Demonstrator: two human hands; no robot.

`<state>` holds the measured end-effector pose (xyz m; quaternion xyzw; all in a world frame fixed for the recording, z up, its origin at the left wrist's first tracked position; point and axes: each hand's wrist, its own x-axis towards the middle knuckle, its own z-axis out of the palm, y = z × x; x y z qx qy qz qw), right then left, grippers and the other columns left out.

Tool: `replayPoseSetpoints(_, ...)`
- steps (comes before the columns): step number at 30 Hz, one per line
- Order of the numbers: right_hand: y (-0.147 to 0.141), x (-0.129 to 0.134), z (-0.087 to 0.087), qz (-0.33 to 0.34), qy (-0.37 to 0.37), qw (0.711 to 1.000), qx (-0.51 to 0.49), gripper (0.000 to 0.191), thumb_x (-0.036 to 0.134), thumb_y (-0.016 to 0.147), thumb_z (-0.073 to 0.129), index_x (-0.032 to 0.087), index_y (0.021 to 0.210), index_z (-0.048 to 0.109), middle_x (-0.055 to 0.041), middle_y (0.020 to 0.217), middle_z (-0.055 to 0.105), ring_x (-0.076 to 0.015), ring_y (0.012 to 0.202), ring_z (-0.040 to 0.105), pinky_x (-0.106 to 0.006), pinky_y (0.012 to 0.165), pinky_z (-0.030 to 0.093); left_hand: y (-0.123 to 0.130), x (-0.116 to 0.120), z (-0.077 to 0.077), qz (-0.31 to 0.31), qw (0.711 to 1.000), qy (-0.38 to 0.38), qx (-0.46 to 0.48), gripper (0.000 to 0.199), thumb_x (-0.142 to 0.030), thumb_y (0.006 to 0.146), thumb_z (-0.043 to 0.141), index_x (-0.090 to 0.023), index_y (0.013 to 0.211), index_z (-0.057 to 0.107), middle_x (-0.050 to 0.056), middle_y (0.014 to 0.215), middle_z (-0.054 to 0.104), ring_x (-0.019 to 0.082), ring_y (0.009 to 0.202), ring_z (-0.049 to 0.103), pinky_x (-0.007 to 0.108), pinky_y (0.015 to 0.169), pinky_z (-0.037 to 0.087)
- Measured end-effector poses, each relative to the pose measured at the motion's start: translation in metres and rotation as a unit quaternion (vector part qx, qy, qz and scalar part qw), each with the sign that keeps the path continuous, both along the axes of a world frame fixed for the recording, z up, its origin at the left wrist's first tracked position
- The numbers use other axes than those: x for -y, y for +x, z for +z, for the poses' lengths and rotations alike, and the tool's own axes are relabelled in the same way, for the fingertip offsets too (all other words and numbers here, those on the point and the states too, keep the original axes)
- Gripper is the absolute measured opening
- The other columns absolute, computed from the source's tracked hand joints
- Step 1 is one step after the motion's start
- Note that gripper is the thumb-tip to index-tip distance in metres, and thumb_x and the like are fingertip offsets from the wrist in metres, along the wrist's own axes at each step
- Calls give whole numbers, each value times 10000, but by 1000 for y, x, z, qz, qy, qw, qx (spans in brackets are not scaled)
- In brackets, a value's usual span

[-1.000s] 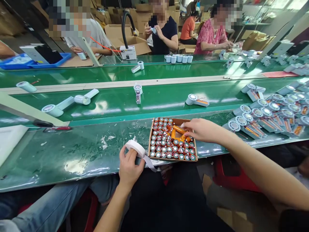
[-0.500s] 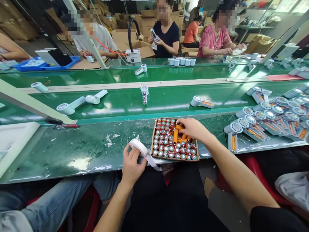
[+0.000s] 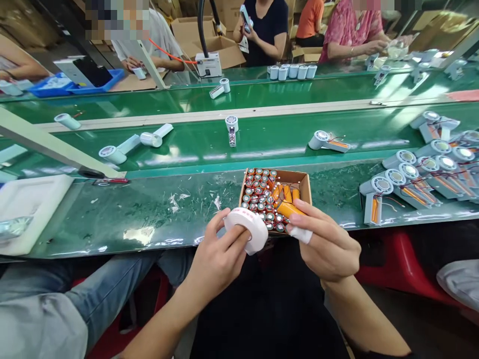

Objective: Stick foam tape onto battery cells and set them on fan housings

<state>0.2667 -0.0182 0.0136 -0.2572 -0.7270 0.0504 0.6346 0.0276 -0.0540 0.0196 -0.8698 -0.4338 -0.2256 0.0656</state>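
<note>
My left hand [image 3: 220,252] holds a roll of white tape [image 3: 255,230], with fingers through its core. My right hand [image 3: 329,244] is closed on an orange battery [image 3: 287,209], and a piece of white tape [image 3: 301,234] hangs at its fingertips. Both hands are in front of a cardboard box [image 3: 306,187] at the table's near edge. Upright batteries [image 3: 258,184] with red wires fill the box's left part; a few orange ones lie on their sides at the right. My hands and the roll hide the box's front edge in part.
Light-blue fan housings [image 3: 377,185] crowd the table at right. More housings [image 3: 150,139] lie on the green belt [image 3: 194,144]. A white foam tray [image 3: 56,199] and a red-handled tool [image 3: 119,180] are at left. People work across the belt; a seated person's legs [image 3: 108,294] are at lower left.
My right hand has lifted a battery out of the box and come nearer. My left hand has moved right with the roll, and the view has tilted down.
</note>
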Motion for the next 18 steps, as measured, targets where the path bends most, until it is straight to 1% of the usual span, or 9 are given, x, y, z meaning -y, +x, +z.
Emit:
replayPoseSetpoints(2, 0, 3, -6, -22, 25, 999, 29, 521, -86, 834, 723, 162, 1292, 726, -90, 1210, 752, -352, 1220, 680, -488, 977, 677, 6, -2, 5, -7, 1000, 4, -19, 301, -36, 877, 634, -170, 1141, 692, 71, 1081, 741, 347, 1326, 536, 543, 1131, 513)
replayPoseSetpoints(4, 1, 5, -15, -29, 9, 998, 47, 560, -56, 867, 705, 176, 1376, 677, -80, 1225, 749, -335, 1238, 671, -451, 981, 679, 11, -4, 6, -9, 1000, 3, -27, 311, -38, 879, 630, -172, 1150, 702, 67, 1102, 742, 351, 1319, 543, 550, 1143, 505)
replayPoseSetpoints(6, 0, 10, -25, 14, -12, 997, 76, 598, -45, 900, 656, 201, 1444, 623, -70, 1250, 741, -320, 1283, 642, -449, 1026, 653, 13, -5, 8, -10, 999, -4, -32, 307, -49, 885, 633, -176, 1153, 713, 63, 1134, 742, 355, 1322, 545, 542, 1146, 504)
replayPoseSetpoints(8, -3, 18, -33, 83, -39, 993, 76, 601, -37, 926, 591, 234, 1462, 605, -72, 1328, 704, -323, 1342, 595, -503, 1090, 599, 14, -5, 10, -8, 999, -5, -36, 295, -52, 896, 630, -172, 1149, 719, 53, 1151, 748, 353, 1328, 545, 516, 1138, 511)
replayPoseSetpoints(10, -5, 25, -39, 114, -119, 986, -23, 558, 48, 977, 553, 265, 1492, 565, -97, 1485, 590, -343, 1401, 535, -566, 1119, 550, 14, -6, 14, 1, 999, 7, -43, 280, -49, 906, 623, -168, 1138, 725, 37, 1163, 755, 350, 1337, 543, 490, 1126, 517)
replayPoseSetpoints(11, -5, 28, -40, 120, -187, 971, -92, 541, 120, 1007, 553, 277, 1523, 522, -111, 1559, 511, -348, 1419, 515, -570, 1118, 542, 13, -7, 16, 3, 999, 18, -51, 275, -44, 910, 618, -168, 1130, 728, 29, 1172, 755, 342, 1337, 547, 481, 1126, 515)
replayPoseSetpoints(13, -2, 29, -39, 158, -336, 909, -190, 572, 270, 1031, 603, 301, 1577, 436, -130, 1602, 452, -338, 1393, 546, -527, 1081, 573, 10, -9, 21, -10, 996, 35, -76, 269, -32, 918, 602, -168, 1109, 734, 24, 1181, 754, 319, 1337, 559, 468, 1140, 507)
replayPoseSetpoints(16, 8, 20, -30, 249, -497, 808, -194, 591, 316, 958, 757, 296, 1506, 538, -107, 1405, 655, -291, 1224, 684, -427, 1005, 626, 8, -14, 33, -59, 991, 48, -113, 273, -15, 934, 559, -164, 1074, 740, 32, 1158, 748, 286, 1348, 566, 443, 1126, 525)
replayPoseSetpoints(18, 17, 12, -20, 264, -553, 772, -172, 499, 292, 912, 814, 270, 1385, 657, -74, 1264, 735, -273, 1143, 724, -401, 990, 634, 9, -17, 41, -93, 985, 51, -133, 272, -21, 948, 543, -154, 1074, 743, 38, 1180, 738, 285, 1360, 560, 439, 1114, 533)
